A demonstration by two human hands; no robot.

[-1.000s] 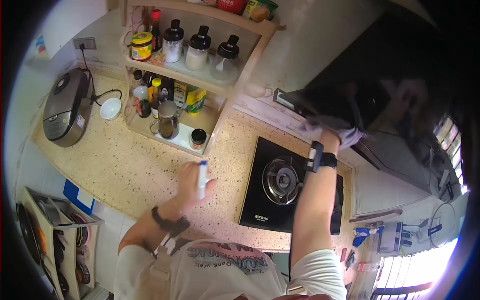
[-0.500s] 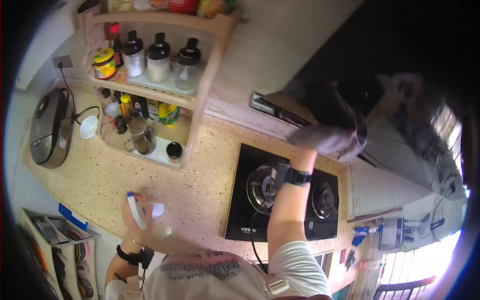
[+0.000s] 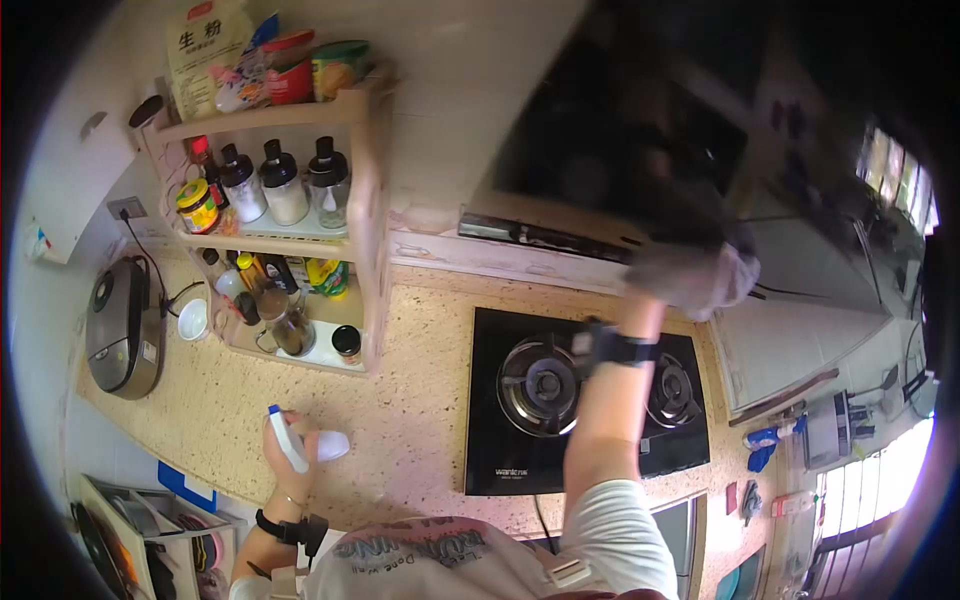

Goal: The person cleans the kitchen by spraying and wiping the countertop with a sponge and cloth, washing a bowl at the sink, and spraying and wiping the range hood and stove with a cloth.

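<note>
In my left hand [image 3: 288, 482] is a white spray bottle [image 3: 333, 446] with a blue nozzle tip, tilted on its side above the speckled countertop; my fingers are closed round its neck. My right hand [image 3: 643, 303] reaches up over the stove, largely hidden by a grey cloth [image 3: 710, 278]. That cloth lies against the lower part of the dark, glossy range hood [image 3: 610, 150], and motion blurs it. Below my right forearm is the black two-burner gas stove [image 3: 520, 455].
A wooden spice rack [image 3: 368, 200] with jars and bottles stands against the wall. Left of it are a white bowl [image 3: 193, 320] and a rice cooker [image 3: 125, 325]. At lower left is an open storage rack [image 3: 150, 515]. Utensils hang at right.
My right hand has moved right along the hood with the cloth. The view has shifted, bringing more of the rack's top into sight. My left hand still holds the spray bottle.
</note>
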